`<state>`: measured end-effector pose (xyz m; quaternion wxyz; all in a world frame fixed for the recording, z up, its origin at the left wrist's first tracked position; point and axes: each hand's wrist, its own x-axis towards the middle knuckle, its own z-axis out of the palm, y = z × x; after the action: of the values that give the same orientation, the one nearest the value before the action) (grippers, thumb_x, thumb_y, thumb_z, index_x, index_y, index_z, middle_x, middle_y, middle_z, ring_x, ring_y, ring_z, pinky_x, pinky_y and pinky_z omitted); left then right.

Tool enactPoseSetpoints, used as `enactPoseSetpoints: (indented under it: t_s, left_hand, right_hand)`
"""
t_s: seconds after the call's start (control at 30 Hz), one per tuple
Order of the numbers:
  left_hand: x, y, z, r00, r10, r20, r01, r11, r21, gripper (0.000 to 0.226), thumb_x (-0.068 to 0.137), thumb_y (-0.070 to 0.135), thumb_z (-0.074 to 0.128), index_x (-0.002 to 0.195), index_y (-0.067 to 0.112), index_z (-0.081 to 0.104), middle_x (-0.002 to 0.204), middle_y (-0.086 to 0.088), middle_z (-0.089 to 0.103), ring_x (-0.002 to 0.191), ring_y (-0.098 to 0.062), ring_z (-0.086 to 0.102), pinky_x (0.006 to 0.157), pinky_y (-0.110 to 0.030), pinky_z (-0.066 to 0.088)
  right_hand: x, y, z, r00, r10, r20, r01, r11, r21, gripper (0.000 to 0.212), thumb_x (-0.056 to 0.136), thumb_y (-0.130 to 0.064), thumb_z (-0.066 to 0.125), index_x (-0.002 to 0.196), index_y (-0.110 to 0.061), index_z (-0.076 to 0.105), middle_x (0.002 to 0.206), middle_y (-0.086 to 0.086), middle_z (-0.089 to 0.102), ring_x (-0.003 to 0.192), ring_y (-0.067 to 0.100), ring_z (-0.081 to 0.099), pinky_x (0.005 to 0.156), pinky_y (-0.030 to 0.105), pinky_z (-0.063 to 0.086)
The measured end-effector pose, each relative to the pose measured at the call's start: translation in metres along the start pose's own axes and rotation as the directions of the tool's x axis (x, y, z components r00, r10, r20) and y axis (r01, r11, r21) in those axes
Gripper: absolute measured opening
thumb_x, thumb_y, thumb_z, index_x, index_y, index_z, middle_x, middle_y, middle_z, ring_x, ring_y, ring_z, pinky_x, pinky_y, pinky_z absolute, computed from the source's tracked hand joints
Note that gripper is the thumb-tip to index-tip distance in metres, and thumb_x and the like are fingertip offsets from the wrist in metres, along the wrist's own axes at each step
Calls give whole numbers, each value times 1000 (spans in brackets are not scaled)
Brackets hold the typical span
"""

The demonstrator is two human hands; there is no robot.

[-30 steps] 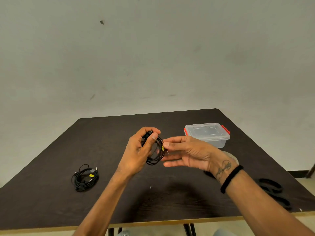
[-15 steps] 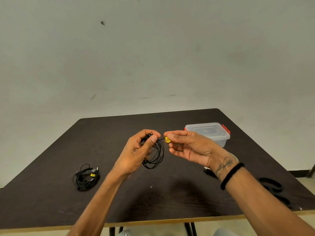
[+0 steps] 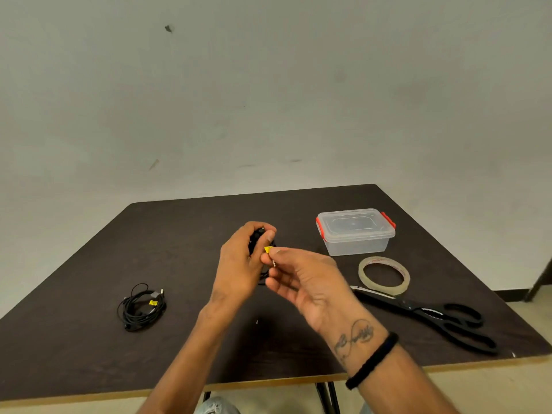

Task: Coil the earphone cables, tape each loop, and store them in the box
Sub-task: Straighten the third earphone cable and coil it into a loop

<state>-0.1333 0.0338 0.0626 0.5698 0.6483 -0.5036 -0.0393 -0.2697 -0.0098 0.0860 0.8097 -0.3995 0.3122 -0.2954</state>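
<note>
the left hand (image 3: 239,264), fingers curled, grips a coiled black earphone cable (image 3: 257,239) above the middle of the table (image 3: 185,228); most of the coil is hidden behind the palm and thumb. the right hand (image 3: 301,279) pinches the cable's plug end (image 3: 273,262) between thumb and forefinger, just below a small yellow tag (image 3: 268,249) on the cord, its remaining fingers loosely bent. the two hands touch at the fingertips. a black band (image 3: 373,360) circles the right wrist, beside a tattoo.

outward from the grip: a second earphone cable (image 3: 140,309), already coiled and bearing a yellow tag, lies on the table to the left, well apart from the hands. to the right stands a clear plastic box (image 3: 355,234) with red clips, its lid on. just in front of the box lies a roll of clear tape (image 3: 383,274), flat on its side. black-handled scissors (image 3: 430,315) lie near the tape, blades pointing toward the hands. the table is dark brown with a pale edge; a plain wall rises behind it.
</note>
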Motion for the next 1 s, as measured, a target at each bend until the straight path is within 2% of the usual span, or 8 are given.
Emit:
enactPoseSetpoints:
  t_s: [0.13, 0.23, 0.43, 0.63, 0.77, 0.83, 0.93, 1.0]
  left_hand:
    - [4, 6, -1, 991, -129, 38, 133, 979, -157, 14, 103, 29, 61, 109, 23, 73, 93, 6, 73, 83, 1, 68, 74, -18, 55]
    - [5, 9, 0, 988, -142, 60, 152, 965, -214, 15, 102, 29, 62, 108, 22, 74, 89, 12, 72, 81, 2, 66, 70, -16, 53]
    - [3, 14, 7, 978, -197, 69, 209, 918, -336, 14, 101, 29, 64, 107, 21, 74, 83, 13, 71, 76, -2, 65, 64, -17, 50]
    - [-2, 19, 7, 982, -170, 81, 188, 912, -364, 14, 102, 21, 63, 109, 13, 74, 80, 13, 71, 65, 0, 61, 61, -15, 49]
    - [-4, 15, 5, 982, -166, 85, 185, 917, -353, 15, 101, 23, 66, 110, 15, 75, 90, 5, 74, 62, -5, 54, 63, -21, 51]
    - [-4, 11, 6, 975, -206, 79, 220, 901, -375, 15, 100, 23, 66, 110, 16, 75, 89, 6, 73, 61, -1, 55, 62, -20, 50]
    - [-6, 6, 5, 969, -239, 66, 246, 892, -380, 14, 100, 23, 67, 108, 17, 76, 78, 4, 67, 53, -3, 47, 59, -21, 48]
    - [-7, 5, 5, 968, -239, 74, 249, 899, -360, 15, 100, 23, 67, 109, 16, 75, 77, 1, 66, 51, -3, 48, 57, -19, 49]
  right_hand:
    - [5, 11, -2, 995, -55, -79, 45, 991, -123, 4, 86, -10, 83, 90, -11, 81, 82, 3, 76, 69, 9, 58, 59, 27, 55]
    - [8, 19, -1, 969, -219, -110, 189, 953, -237, 7, 84, -12, 86, 81, -16, 81, 74, -7, 74, 68, 4, 64, 62, 22, 52]
    - [16, 28, -4, 752, -654, -79, 500, 645, -578, 16, 85, -19, 84, 86, -27, 70, 86, -10, 73, 86, 4, 72, 78, 30, 63]
    - [18, 17, -12, 722, -691, 20, 518, 522, -678, 43, 90, -22, 79, 120, -36, 50, 96, -12, 67, 86, 6, 70, 69, 22, 60]
    - [29, 15, -21, 686, -708, 168, 513, 306, -802, 29, 91, -20, 78, 117, -30, 68, 102, -15, 71, 89, 7, 70, 79, 35, 62]
    - [33, 11, -24, 745, -641, 186, 490, 338, -803, 19, 90, -22, 81, 107, -28, 74, 95, -13, 74, 81, 8, 72, 76, 34, 62]
    - [37, 9, -29, 877, -453, 162, 424, 570, -704, 14, 86, -18, 85, 94, -20, 74, 86, 0, 78, 76, 15, 77, 75, 40, 64]
    - [39, 9, -32, 904, -386, 182, 406, 648, -645, 17, 86, -15, 85, 94, -14, 70, 89, 9, 79, 79, 21, 79, 76, 46, 65]
